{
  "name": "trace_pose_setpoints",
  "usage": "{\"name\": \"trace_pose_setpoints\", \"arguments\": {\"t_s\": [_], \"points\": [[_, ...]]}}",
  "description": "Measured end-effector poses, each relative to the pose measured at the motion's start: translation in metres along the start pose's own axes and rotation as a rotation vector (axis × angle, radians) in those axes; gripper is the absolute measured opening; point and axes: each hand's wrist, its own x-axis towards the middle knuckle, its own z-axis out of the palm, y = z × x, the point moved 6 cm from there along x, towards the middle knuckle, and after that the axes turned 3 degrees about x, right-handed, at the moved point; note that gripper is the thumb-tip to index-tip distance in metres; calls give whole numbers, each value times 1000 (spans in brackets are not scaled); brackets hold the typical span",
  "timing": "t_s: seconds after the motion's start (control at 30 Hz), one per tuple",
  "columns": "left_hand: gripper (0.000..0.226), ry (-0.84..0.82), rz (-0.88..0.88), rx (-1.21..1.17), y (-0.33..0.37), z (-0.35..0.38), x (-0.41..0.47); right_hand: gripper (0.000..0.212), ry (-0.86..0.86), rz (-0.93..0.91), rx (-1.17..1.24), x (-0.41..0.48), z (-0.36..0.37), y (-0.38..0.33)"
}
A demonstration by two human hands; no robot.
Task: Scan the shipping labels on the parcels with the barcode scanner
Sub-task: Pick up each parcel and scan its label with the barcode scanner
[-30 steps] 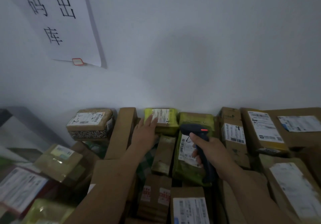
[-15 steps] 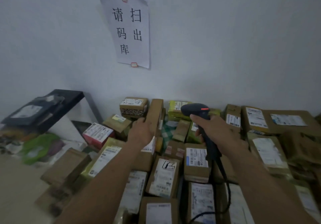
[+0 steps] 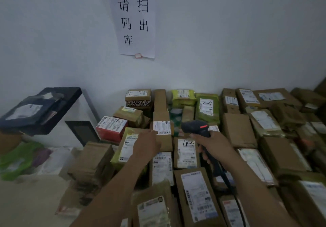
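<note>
Many brown cardboard parcels with white shipping labels lie packed together below a white wall. A long narrow brown parcel (image 3: pixel 161 114) runs away from me in the middle, its label (image 3: pixel 162 127) facing up. My left hand (image 3: pixel 147 144) rests on the near left edge of that parcel, fingertips beside the label; whether it grips the box is unclear. My right hand (image 3: pixel 214 144) holds a black barcode scanner (image 3: pixel 195 129) by its handle, red light on top, head pointing left toward the label. Its cable hangs down over the parcels.
A red-and-white box (image 3: pixel 111 128) and green-wrapped parcels (image 3: pixel 207 108) sit among the pile. A black shelf (image 3: pixel 58 103) with a dark bag stands at the left. A paper sign (image 3: pixel 135 18) hangs on the wall. Green bags (image 3: pixel 15 159) lie at far left.
The view has pulled back from the far row. My left hand has left the green parcel at the back and come to the near end of the long parcel. The scanner has swung left.
</note>
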Motion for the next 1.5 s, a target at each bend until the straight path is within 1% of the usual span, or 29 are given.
{"name": "trace_pose_setpoints", "arguments": {"t_s": [0.07,0.17,0.27,0.33,0.43,0.6,0.67,0.73,0.87,0.93,1.03,1.13,1.2,1.23,1.3,1.37,1.5], "points": [[43,-37,24,-25,-6,10,-3,28,18,27,28,-4,18,10],[43,-77,22,-61,-9,15,3,24,30,45,-5,-6,34,15],[45,-69,5,-122,-9,15,20,25,59,46,-53,4,33,10],[46,-59,34,-115,-8,16,37,27,93,32,-59,20,29,3],[47,-51,54,-74,-8,17,68,29,104,-14,-33,52,25,-10],[43,-13,14,-66,-9,24,118,31,89,-28,-3,122,27,-21],[43,-6,9,-11,-9,30,142,32,104,-56,-3,155,24,-25],[45,10,4,26,-8,37,168,37,119,-90,-32,188,22,-26],[41,23,-111,-2,-5,51,224,44,126,-78,42,244,17,-8],[49,10,-180,-56,-3,57,247,46,129,-55,87,264,14,9],[75,-58,-273,-50,-4,71,271,47,135,-10,141,283,9,38],[109,-239,-416,-124,-17,92,282,46,124,23,154,291,7,62],[122,-352,-477,-200,-25,101,283,47,115,45,175,295,8,71],[122,-386,-494,-216,-28,103,282,48,109,48,190,296,10,73],[108,-380,-506,-209,-32,103,281,51,97,32,208,297,15,72],[93,-306,-516,-191,-32,97,278,53,84,10,207,294,18,68],[85,-98,-565,-190,-25,77,262,46,66,5,185,283,11,58]]}}
